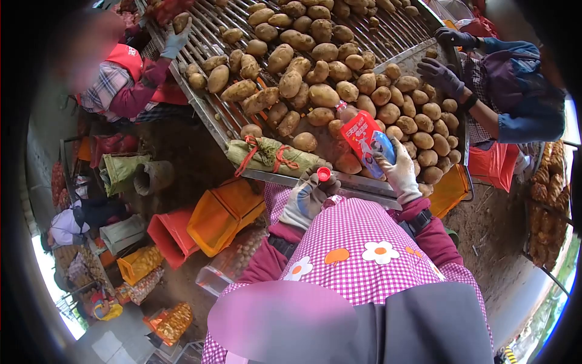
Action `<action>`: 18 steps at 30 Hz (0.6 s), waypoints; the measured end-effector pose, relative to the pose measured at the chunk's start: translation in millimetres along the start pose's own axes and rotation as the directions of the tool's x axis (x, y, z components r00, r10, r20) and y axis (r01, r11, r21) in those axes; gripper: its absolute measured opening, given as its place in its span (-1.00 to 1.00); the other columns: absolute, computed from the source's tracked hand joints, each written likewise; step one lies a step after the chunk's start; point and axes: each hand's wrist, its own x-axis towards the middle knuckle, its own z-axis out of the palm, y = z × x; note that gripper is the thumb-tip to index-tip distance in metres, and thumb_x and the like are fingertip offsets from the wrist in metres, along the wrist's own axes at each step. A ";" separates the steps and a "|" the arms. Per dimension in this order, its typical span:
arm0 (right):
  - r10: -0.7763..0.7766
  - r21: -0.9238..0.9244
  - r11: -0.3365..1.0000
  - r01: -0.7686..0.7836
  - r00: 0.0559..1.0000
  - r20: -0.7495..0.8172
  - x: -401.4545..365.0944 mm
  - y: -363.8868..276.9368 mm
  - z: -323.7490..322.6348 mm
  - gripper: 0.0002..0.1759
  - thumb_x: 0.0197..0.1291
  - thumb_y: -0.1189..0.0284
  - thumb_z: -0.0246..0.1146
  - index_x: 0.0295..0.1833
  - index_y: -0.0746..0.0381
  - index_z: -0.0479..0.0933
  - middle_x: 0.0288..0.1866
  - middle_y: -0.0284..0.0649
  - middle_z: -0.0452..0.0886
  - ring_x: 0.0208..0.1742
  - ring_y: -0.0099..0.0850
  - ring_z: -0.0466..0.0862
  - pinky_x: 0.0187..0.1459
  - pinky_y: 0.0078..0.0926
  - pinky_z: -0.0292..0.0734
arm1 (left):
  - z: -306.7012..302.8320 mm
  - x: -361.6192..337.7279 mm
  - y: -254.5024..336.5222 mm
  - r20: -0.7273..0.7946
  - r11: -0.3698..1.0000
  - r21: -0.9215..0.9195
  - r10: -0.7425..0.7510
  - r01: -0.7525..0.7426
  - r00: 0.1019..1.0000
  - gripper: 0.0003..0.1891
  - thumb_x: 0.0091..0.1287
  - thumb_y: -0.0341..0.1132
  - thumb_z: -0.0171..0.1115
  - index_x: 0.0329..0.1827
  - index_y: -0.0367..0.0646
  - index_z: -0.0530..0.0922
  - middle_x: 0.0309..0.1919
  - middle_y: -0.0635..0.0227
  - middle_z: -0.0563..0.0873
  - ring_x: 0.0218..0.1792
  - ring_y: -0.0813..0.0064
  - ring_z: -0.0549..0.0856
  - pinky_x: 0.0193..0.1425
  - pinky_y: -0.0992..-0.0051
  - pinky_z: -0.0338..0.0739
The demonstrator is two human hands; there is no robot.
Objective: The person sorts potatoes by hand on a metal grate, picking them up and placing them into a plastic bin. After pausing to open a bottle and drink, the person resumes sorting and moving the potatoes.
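Observation:
My right hand, in a pale work glove, is closed around a drink bottle with a red and blue label. The bottle leans over the potatoes, its uncapped-looking neck pointing up and left. Between the fingers of my left hand, also gloved, is a red bottle cap, its hollow side toward me. Just beyond the left hand, a bundle of dry leaves tied with red strips lies along the metal edge. Potatoes cover the sorting table around the bottle.
The slatted sorting table spans the top. One co-worker's gloved hand holds a potato at upper left; another's dark gloves are at right. Orange and red bins hang below left. Filled sacks stand far right.

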 end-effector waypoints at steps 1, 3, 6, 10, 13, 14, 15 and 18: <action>-0.002 -0.006 1.000 0.002 1.000 -0.003 -0.3 -1.0 -0.2 -0.06 0.29 0.02 0.55 0.55 0.43 0.43 0.37 0.17 0.64 0.40 0.05 0.66 0.43 -0.14 0.53 | -2.6 0.2 -0.2 0.005 1.000 0.006 0.002 -0.002 1.000 -0.54 0.56 -0.19 0.40 0.45 -0.09 0.57 0.17 0.26 0.81 0.16 0.30 0.83 0.42 0.10 0.72; -0.006 -0.019 1.000 0.005 1.000 -0.009 -1.7 -3.2 -0.7 -0.06 0.29 0.00 0.55 0.55 0.42 0.43 0.37 0.16 0.63 0.41 0.05 0.65 0.44 -0.14 0.53 | -6.5 -0.5 -0.5 0.012 1.000 -0.007 -0.005 0.005 1.000 -0.55 0.56 -0.19 0.40 0.44 -0.08 0.58 0.17 0.23 0.81 0.16 0.27 0.83 0.43 0.09 0.72; 0.007 -0.024 1.000 -0.007 1.000 -0.005 -1.2 1.0 1.6 -0.05 0.28 -0.01 0.55 0.55 0.41 0.43 0.38 0.15 0.63 0.41 0.05 0.64 0.44 -0.13 0.52 | -7.5 -2.0 -0.3 -0.021 1.000 -0.012 -0.001 0.001 1.000 -0.56 0.56 -0.18 0.40 0.42 -0.07 0.59 0.16 0.20 0.81 0.16 0.23 0.82 0.43 0.09 0.71; -0.004 -0.034 0.999 0.003 1.000 -0.016 -1.2 4.4 3.7 -0.06 0.28 0.01 0.56 0.55 0.41 0.43 0.38 0.16 0.63 0.41 0.06 0.64 0.45 -0.13 0.52 | -0.4 -3.3 1.8 -0.045 1.000 -0.021 -0.002 0.001 0.999 -0.58 0.55 -0.19 0.42 0.39 -0.05 0.60 0.14 0.19 0.82 0.17 0.23 0.82 0.43 0.09 0.71; -0.015 -0.035 0.999 0.014 1.000 -0.028 -1.3 5.7 4.7 -0.07 0.28 0.03 0.56 0.55 0.40 0.43 0.39 0.16 0.63 0.41 0.07 0.64 0.45 -0.13 0.52 | 8.7 -5.0 4.9 -0.021 1.000 -0.008 -0.016 0.016 1.000 -0.57 0.51 -0.21 0.46 0.38 -0.07 0.63 0.17 0.32 0.79 0.09 0.38 0.80 0.26 0.21 0.70; -0.011 -0.027 1.000 0.010 1.000 -0.025 -1.7 6.1 5.3 -0.07 0.28 0.04 0.56 0.55 0.40 0.43 0.39 0.16 0.63 0.41 0.07 0.64 0.45 -0.13 0.52 | 8.4 -5.5 4.4 -0.043 1.000 -0.007 -0.010 0.010 0.999 -0.58 0.51 -0.22 0.46 0.37 -0.07 0.63 0.17 0.32 0.79 0.08 0.38 0.80 0.25 0.21 0.70; -0.007 -0.020 1.000 0.006 1.000 -0.023 -1.7 5.3 5.4 -0.08 0.28 0.05 0.56 0.55 0.40 0.43 0.39 0.17 0.63 0.42 0.07 0.64 0.45 -0.13 0.52 | 8.5 -5.8 3.7 -0.065 1.000 -0.007 -0.004 0.004 0.998 -0.58 0.51 -0.22 0.46 0.37 -0.06 0.63 0.17 0.32 0.79 0.07 0.38 0.80 0.24 0.21 0.70; -0.016 -0.031 0.999 0.015 0.999 -0.029 -2.3 1.5 4.4 -0.09 0.28 0.06 0.56 0.55 0.40 0.43 0.38 0.16 0.64 0.42 0.07 0.64 0.45 -0.13 0.52 | 6.1 -6.1 3.0 -0.103 1.000 -0.011 0.001 -0.002 0.995 -0.58 0.50 -0.21 0.47 0.37 -0.06 0.64 0.17 0.32 0.79 0.05 0.38 0.79 0.24 0.20 0.69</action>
